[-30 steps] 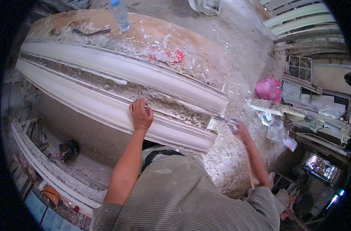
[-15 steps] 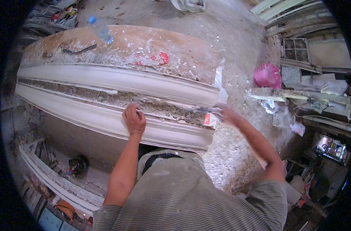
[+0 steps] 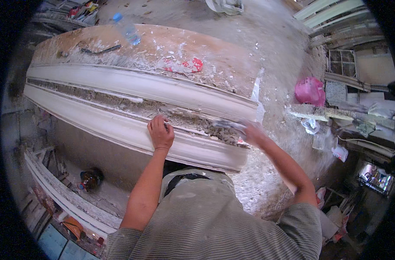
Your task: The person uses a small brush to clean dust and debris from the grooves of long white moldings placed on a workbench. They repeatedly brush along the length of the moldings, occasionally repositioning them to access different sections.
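Observation:
Two long white mouldings (image 3: pixel 197 144) lie side by side on a board. Between them runs a rough grey strip with crumbs and broken bits (image 3: pixel 184 117). My left hand (image 3: pixel 161 135) rests at the inner edge of the near moulding, fingers curled in a pinch; a small dark bit shows at the fingertips, too small to name. Over the right end of the rough strip, my right hand (image 3: pixel 254 133) is closed around a pale, flat-bladed tool (image 3: pixel 225 125). Motion smears this hand and the tool, whose blade points left along the strip.
On the brown board (image 3: pixel 158 39) beyond the mouldings are a water bottle (image 3: pixel 129 34), a dark tool (image 3: pixel 101 50) and a red scrap (image 3: pixel 191 65). A pink bag (image 3: pixel 310 91) sits on the floor at right. A dark round container (image 3: pixel 91 179) stands below left.
The whole view has shifted, so the scene sits further right. Relative to the mouldings, my right hand and the tool have moved left along the strip. My left hand stays in place.

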{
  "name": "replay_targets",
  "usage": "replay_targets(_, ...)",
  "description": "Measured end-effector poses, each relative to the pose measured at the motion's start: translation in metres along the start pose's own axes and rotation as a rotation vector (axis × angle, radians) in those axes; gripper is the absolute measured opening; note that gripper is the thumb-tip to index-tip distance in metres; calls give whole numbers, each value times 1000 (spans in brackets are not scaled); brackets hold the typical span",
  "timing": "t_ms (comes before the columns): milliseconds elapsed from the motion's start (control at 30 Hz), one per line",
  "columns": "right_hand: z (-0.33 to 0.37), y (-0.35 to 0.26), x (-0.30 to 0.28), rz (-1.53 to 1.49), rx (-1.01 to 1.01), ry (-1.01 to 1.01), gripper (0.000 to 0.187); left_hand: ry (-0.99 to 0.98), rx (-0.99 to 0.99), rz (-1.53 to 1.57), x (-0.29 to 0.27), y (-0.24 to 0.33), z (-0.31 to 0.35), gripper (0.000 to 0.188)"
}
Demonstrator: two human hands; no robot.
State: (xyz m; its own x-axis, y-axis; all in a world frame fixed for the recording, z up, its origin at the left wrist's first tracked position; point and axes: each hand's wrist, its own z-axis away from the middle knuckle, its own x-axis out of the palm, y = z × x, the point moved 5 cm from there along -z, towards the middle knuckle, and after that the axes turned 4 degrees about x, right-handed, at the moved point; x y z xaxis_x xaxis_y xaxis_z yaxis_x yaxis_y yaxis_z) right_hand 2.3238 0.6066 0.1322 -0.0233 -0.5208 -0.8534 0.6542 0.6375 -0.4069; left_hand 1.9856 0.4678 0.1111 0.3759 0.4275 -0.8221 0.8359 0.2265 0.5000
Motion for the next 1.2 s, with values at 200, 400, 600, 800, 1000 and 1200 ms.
replay_targets(200,26,22,-1,138,-33,-23,43,-37,-21,-25,1,-2,-1,21)
replay_targets(400,-90,-75,39,191,-32,-36,46,-90,-51,6,0,-1,-1,21)
replay_targets(600,-44,-30,4,-688,286,-2,33,-58,-33,-9,-2,-3,-2,21)
replay_targets(800,-92,-72,33,-511,148,272,38,-42,-22,40,-5,-4,1,20)
replay_targets(1000,-191,-212,40,-111,79,33,30,99,-24,210,-16,-26,9,21)
replay_targets(1200,-216,-245,12,205,-18,34,31,498,-276,226,-91,-124,30,21)
